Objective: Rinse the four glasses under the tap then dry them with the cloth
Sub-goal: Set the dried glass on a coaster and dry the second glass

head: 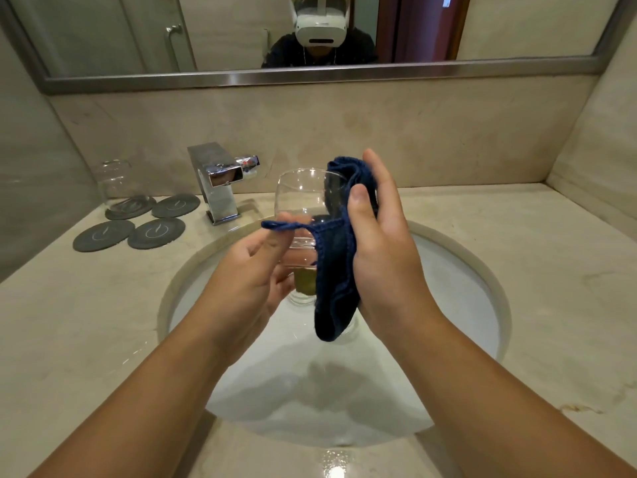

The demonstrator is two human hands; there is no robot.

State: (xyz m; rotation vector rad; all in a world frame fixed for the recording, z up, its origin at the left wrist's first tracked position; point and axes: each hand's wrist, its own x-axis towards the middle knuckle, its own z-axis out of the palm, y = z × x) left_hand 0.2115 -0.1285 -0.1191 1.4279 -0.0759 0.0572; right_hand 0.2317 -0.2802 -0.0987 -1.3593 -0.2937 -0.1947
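While left fingers curl round the glass, right fingers pinch the blue cloth against it.

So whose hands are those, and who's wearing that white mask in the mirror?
Both belong to one person. A camera on their head looks down, so you see their own arms. The mirror shows that white headset. Their left hand holds a clear drinking glass over the white sink, and their right hand holds a dark blue cloth against it. On the beige counter stand a shiny square tap, four grey round coasters and another clear glass on one of them.
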